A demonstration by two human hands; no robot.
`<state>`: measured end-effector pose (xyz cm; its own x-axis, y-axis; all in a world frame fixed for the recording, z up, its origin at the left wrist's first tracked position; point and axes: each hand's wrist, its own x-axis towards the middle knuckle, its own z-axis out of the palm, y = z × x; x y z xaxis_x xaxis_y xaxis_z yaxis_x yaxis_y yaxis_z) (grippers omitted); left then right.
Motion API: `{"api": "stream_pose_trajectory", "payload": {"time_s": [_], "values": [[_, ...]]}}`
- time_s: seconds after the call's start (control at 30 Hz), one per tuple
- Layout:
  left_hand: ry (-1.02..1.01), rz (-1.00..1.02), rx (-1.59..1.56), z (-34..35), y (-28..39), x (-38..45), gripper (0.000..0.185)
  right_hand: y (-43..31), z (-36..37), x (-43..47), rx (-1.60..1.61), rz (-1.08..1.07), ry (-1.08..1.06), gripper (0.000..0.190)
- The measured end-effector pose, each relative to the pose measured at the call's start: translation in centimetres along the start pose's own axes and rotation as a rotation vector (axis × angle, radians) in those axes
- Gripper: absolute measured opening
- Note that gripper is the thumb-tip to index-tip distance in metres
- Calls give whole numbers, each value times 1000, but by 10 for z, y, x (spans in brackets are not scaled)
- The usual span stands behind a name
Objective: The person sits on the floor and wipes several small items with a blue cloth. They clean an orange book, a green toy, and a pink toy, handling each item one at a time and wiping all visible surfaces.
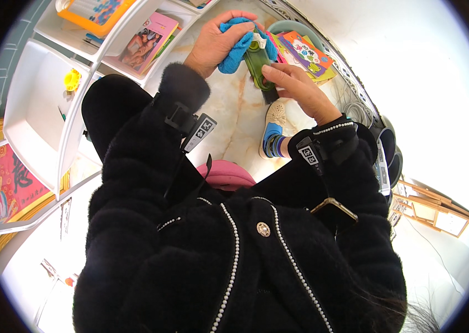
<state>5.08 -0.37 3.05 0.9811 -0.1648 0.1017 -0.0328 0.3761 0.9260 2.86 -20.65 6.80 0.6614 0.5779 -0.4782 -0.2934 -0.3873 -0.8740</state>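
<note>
My left hand (220, 41) is closed around a bunched blue cloth (232, 60), which wraps the far end of a green, partly see-through plastic object (256, 62). A small white piece (258, 41) shows at that end. My right hand (297, 85) grips the near end of the green object between thumb and fingers. Below the thumb juts a dark, flat tip (270, 96), perhaps bristles; I cannot tell exactly what tool it is. Both hands are raised over the marble-patterned floor (228, 110), with the object tilted between them.
On my left stands a white shelf unit (34, 104) holding a picture-covered book (147, 45) and a yellow toy (72, 80). Colourful booklets (307, 54) lean by a pale green basin (297, 27). Coiled cable (353, 111) lies at the right wall. A pink seat (226, 174) is beneath me.
</note>
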Motion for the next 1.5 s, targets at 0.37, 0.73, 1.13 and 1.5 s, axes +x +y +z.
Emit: {"api": "stream_pose_trajectory", "payload": {"time_s": [0.37,0.73,1.13,1.5], "values": [[635,142,315,-17,-5,13,23,6,5,3,280,61,-37,34],[-127,733,1014,41,-20,-15,21,34,6,7,18,-316,110,29],[304,509,714,45,10,-8,17,34,10,14,-181,-89,135,30],[217,433,1040,-8,-44,4,19,29,19,9,-251,-205,335,20]]}}
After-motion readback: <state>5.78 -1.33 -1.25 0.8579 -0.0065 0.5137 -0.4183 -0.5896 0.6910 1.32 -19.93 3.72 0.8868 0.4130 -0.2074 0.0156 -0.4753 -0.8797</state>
